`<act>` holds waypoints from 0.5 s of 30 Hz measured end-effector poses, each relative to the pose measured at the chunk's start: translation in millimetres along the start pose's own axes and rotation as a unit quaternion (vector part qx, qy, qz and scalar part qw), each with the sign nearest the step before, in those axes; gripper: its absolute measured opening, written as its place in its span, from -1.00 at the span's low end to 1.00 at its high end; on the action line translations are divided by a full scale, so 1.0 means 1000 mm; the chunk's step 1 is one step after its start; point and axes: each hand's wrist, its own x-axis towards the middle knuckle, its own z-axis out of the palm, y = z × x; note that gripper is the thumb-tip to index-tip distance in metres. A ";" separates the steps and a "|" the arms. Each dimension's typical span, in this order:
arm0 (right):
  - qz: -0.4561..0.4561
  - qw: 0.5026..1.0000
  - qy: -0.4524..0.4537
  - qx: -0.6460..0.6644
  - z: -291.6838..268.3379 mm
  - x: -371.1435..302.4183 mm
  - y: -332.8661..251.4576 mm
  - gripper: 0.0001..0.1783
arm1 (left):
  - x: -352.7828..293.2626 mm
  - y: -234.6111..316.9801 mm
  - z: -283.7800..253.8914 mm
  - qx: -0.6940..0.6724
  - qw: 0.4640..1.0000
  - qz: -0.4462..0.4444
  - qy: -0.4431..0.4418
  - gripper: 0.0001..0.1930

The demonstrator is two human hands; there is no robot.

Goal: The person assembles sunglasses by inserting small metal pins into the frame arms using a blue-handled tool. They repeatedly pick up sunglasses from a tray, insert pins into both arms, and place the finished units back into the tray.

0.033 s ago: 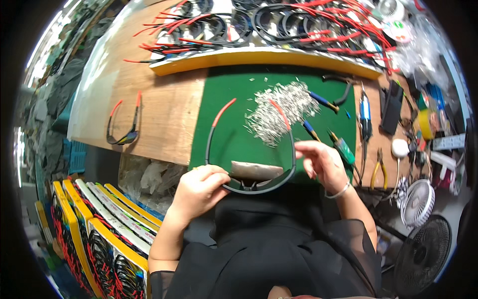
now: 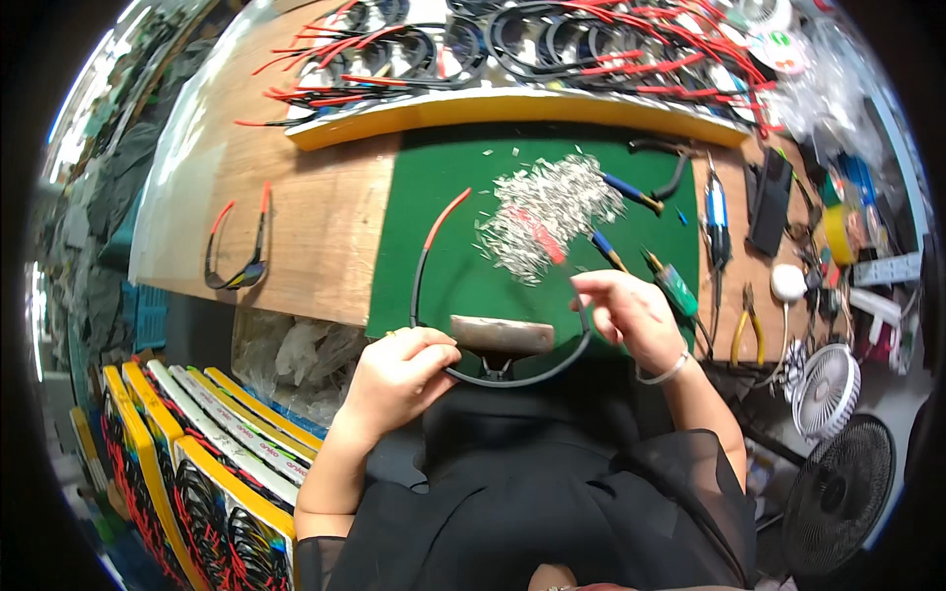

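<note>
I hold a pair of black wraparound glasses [image 2: 517, 380] with red temple tips, front edge toward me, over the near edge of a green mat [image 2: 394, 266]. My left hand [image 2: 409, 369] is closed in a pinch on the frame's left corner. At the right temple, which is blurred, my right hand [image 2: 631, 313] has its fingertips closed on the arm; part of the arm is hidden there. Inside the frame's curve shows a worn metal bar [image 2: 501, 335] at the mat's edge. Beyond the glasses lies a heap of small silvery pieces [image 2: 552, 202].
Another pair of glasses [image 2: 236, 274] lies on the wooden table at left. A yellow-edged tray [image 2: 512, 106] of glasses spans the back. Right are blue-handled tools [image 2: 631, 192], a green-handled tool [image 2: 672, 286], pliers [image 2: 749, 330] and a white fan [image 2: 826, 392]. Stacked trays [image 2: 227, 463] stand lower left.
The right temple of the glasses has swung inward to the left, its tip now blurred over the heap. My right hand has shifted slightly left with it; the left hand keeps its grip.
</note>
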 end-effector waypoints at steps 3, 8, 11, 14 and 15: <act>0.102 0.992 -0.069 -0.009 -0.009 -0.007 0.002 -0.73 | 0.008 0.008 0.013 -0.023 0.999 0.047 -0.017 -0.71; 0.159 0.978 -0.130 0.047 -0.018 -0.028 0.014 -0.60 | 0.016 0.009 0.023 -0.031 0.995 0.077 -0.046 -0.67; 0.157 0.978 -0.098 0.096 -0.022 -0.034 0.012 -0.64 | 0.016 0.006 0.022 -0.034 0.995 0.079 -0.059 -0.68; 0.019 0.989 -0.063 0.130 -0.028 -0.047 0.006 -0.72 | 0.014 0.001 0.024 -0.071 0.996 0.042 -0.024 -0.68; -0.055 0.996 -0.053 0.055 -0.023 -0.050 0.002 -0.77 | 0.014 -0.003 0.026 -0.093 0.994 0.057 -0.025 -0.63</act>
